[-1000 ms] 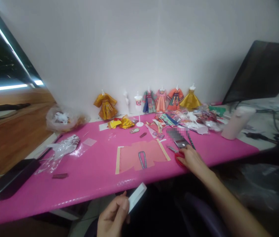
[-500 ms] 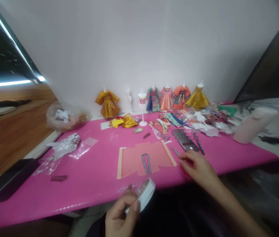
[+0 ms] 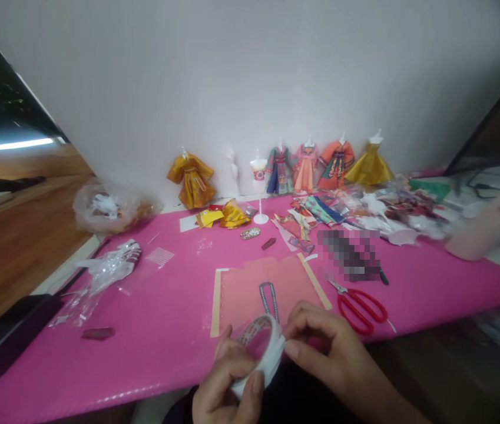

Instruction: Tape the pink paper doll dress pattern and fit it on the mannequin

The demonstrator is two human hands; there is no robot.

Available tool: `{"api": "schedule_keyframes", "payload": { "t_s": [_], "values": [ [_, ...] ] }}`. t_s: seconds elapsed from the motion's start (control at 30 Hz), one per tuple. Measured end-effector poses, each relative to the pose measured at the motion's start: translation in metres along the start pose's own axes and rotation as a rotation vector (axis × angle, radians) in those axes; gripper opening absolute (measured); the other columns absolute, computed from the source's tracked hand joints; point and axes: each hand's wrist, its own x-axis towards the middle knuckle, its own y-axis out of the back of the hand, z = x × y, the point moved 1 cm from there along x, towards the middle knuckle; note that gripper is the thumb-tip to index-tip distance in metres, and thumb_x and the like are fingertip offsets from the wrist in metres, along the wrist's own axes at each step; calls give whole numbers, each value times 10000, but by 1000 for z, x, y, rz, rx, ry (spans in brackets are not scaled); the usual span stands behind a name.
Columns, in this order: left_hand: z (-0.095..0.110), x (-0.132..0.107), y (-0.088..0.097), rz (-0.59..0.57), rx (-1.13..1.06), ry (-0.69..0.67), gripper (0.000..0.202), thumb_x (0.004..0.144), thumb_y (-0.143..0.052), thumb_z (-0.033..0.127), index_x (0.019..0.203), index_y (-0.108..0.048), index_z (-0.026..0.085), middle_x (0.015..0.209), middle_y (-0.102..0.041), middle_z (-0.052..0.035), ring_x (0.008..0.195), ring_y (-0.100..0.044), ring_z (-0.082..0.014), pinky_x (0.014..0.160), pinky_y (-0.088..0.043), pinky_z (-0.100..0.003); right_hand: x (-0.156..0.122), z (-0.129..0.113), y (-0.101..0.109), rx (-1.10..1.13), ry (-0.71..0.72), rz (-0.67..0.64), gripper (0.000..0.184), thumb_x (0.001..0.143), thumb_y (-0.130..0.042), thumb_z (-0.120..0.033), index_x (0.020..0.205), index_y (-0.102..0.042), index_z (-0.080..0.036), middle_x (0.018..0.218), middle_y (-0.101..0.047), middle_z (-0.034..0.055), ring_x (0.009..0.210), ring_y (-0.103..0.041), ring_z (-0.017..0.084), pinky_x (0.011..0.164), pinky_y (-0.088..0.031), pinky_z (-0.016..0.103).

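A roll of white tape is gripped in my left hand, thumb on the outside and fingers inside the ring. At the roll's right edge, my right hand pinches the tape between thumb and forefinger. Beyond the hands lies a pink fabric piece with beige strips along both sides. On it rests a narrow loop of grey beaded trim, its lower end partly behind my right hand. Red-handled scissors lie slightly open to the right of the fabric.
Small dress forms in costumes, one in a gold robe, stand along the wall. Fabric scraps and plastic-bagged pieces crowd the back right. A pale bottle is at right, a black box at left, on the pink table cover.
My right hand has moved left from beside the scissors to the tape roll, and the scissors' red handles now show. The left hand has turned the roll so its ring faces up more.
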Motion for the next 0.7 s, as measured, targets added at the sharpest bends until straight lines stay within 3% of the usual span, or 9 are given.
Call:
{"api": "schedule_keyframes", "payload": {
  "t_s": [0.23, 0.53, 0.7],
  "values": [
    [-11, 8, -9, 57, 38, -8, 331, 794, -693, 495, 572, -604, 267, 555, -588, 55, 532, -574, -168, 1037, -465, -503, 9, -6, 2, -21, 108, 54, 153, 771, -692, -191, 638, -617, -191, 684, -592, -21, 665, -578, 143, 634, -447, 258],
    [-13, 21, -13, 81, 14, 35, 371, 798, -683, 492, 544, -552, 255, 545, -557, 67, 516, -533, -150, 1072, -443, -472, 13, -8, 7, -266, 399, 43, 145, 808, -700, -112, 772, -648, -243, 761, -618, -34, 674, -634, 117, 603, -497, 210],
    [-13, 27, -11, 71, 35, 53, 308, 782, -707, 430, 551, -586, 268, 564, -545, 66, 560, -567, -161, 1095, -402, -452, 8, -5, -2, -240, 403, 149, 156, 834, -690, -175, 745, -593, -259, 710, -553, -45, 624, -573, 116, 542, -442, 210]
  ]
}}
